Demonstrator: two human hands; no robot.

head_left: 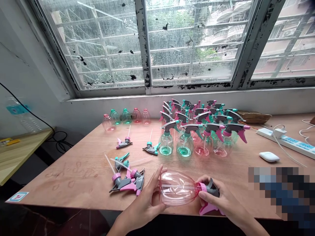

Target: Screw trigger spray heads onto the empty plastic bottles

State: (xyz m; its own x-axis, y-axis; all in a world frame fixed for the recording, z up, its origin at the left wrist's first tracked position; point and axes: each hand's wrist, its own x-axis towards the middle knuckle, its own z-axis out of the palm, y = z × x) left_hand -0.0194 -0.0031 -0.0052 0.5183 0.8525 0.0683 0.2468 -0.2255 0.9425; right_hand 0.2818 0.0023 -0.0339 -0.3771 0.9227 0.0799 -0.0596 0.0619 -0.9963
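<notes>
A clear pink spray bottle (178, 188) lies on its side at the near edge of the wooden table (81, 170). My left hand (150, 196) wraps around its base. My right hand (221, 198) grips the grey and pink trigger head (209, 193) at the bottle's neck. Several loose trigger heads with dip tubes (128, 178) lie just left of my left hand. Two more loose heads (124, 142) (151, 149) lie farther back.
Several assembled pink and teal spray bottles (197, 131) stand in rows mid-table. Several headless bottles (126, 116) stand by the wall under the window. A white power strip (287, 139), a white earbud case (269, 156) and a brown basket (254, 116) sit on the right.
</notes>
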